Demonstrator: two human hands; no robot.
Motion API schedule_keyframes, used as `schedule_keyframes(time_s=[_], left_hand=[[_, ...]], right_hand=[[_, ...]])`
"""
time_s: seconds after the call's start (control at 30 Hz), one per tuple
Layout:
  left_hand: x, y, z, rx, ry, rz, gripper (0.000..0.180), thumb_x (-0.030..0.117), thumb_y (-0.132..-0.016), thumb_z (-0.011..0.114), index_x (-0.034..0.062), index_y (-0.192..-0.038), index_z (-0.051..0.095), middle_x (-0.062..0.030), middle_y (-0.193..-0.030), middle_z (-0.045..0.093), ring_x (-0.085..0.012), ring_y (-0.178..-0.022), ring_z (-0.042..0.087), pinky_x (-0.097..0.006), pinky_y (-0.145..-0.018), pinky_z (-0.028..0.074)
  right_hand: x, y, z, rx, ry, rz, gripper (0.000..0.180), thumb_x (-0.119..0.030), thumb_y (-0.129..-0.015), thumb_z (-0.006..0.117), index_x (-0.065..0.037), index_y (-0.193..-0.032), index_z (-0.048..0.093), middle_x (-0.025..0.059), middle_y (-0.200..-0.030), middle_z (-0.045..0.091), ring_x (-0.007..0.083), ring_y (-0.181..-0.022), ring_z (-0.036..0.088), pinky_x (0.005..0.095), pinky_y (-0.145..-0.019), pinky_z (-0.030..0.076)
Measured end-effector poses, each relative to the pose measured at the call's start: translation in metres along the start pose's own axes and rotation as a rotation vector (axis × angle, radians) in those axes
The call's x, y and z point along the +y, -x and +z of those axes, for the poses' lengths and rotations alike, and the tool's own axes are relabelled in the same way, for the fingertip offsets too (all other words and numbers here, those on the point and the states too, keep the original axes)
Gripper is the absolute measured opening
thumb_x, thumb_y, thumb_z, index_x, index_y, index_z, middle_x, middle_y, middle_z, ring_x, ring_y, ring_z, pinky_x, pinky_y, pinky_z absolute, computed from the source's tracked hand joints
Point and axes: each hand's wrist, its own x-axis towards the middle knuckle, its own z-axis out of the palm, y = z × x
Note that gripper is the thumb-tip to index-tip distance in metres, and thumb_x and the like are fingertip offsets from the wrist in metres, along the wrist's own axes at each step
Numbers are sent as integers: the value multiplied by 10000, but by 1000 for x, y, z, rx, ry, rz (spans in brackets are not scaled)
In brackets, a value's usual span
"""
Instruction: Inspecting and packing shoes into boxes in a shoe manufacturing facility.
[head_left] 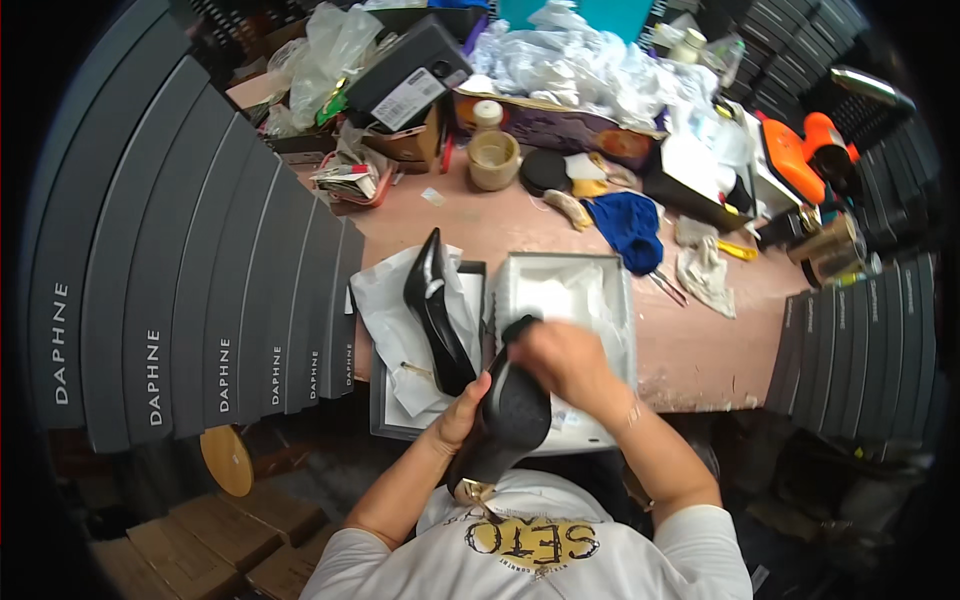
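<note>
A black high-heeled shoe (515, 410) is held up close to my chest, and my left hand (461, 414) is closed round its side. My right hand (562, 362) is curled at the shoe's far end, blurred by motion. A small dark tip (521, 327) pokes out by its fingers, and I cannot tell whether this belongs to the shoe. To the left, a matching black pointed shoe (432, 315) lies on white tissue paper (382, 302) over a dark grey shoebox (384, 422). Beneath my right hand is a white-lined box part (622, 290).
Stacked grey shoeboxes (150, 270) wall the left side, with more boxes (860, 340) at right. On the pink table (700, 360) are a tape roll (493, 162), a blue cloth (628, 228), a white glove (705, 275) and an orange tool (792, 160). Crumpled plastic (570, 60) fills a carton behind.
</note>
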Motion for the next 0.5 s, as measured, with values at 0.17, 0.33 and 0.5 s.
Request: schedule_keyframes(time_s=[0.17,0.33,0.5], left_hand=[[-2,31,-1,17,12,38,697,586,-944,425,27,-1360,441,-107,-1271,571,-202,-1127,579,-342,-988,459],[-25,36,22,54,-106,-14,663,496,-942,504,35,-1404,395,-73,-1274,552,-160,-1119,564,-295,-967,455],[12,0,53,106,0,198,629,577,-972,352,54,-1280,518,-87,-1124,633,-190,-982,641,-329,-861,532]], right_hand=[[-79,51,1,-94,-157,-134,139,-167,-738,725,-129,-776,597,65,-683,522,255,-631,576,344,-529,466],[-16,12,-2,268,-204,230,139,-135,-830,701,-32,-826,606,131,-713,571,277,-640,570,330,-572,452],[1,43,-26,523,-539,512,146,-151,-929,601,-10,-896,614,22,-735,580,96,-666,510,257,-605,424]])
